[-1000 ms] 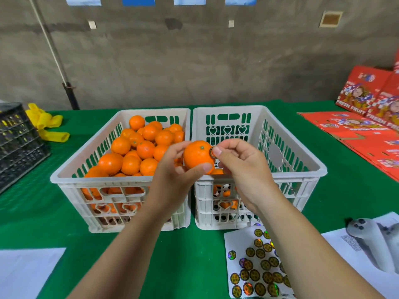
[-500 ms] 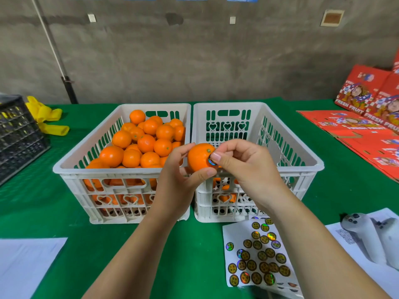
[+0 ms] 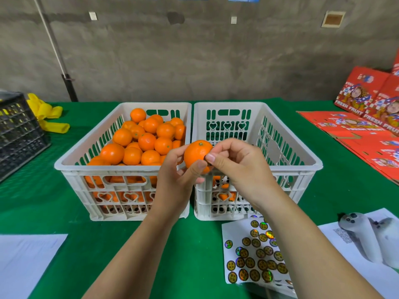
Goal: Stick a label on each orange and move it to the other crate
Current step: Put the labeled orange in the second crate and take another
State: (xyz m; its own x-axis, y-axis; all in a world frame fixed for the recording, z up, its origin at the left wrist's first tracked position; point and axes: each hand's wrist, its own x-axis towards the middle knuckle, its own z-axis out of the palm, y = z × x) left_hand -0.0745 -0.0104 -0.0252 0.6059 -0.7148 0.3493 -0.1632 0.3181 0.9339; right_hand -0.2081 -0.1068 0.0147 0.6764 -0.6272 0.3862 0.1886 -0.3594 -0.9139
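While my left hand (image 3: 176, 178) grips the orange (image 3: 197, 153), my right hand (image 3: 234, 162) pinches the label (image 3: 207, 162) at its 4 o'clock. I should press it flat, edges included.

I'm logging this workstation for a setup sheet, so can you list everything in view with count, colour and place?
held orange: one, orange, above the gap between the crates
label: one, dark round sticker, on the held orange
left crate: one, white, heaped with oranges
right crate: one, white, a few oranges low inside
sticker sheet: one, white with gold round labels, in front of the right crate
black crate: one, far left
yellow gloves: yellow, beside the black crate
fruit boxes: several, red, flattened, far right
controllers: two, white, on paper at right
tablecloth: green
left hand: holds the orange
right hand: presses the label on
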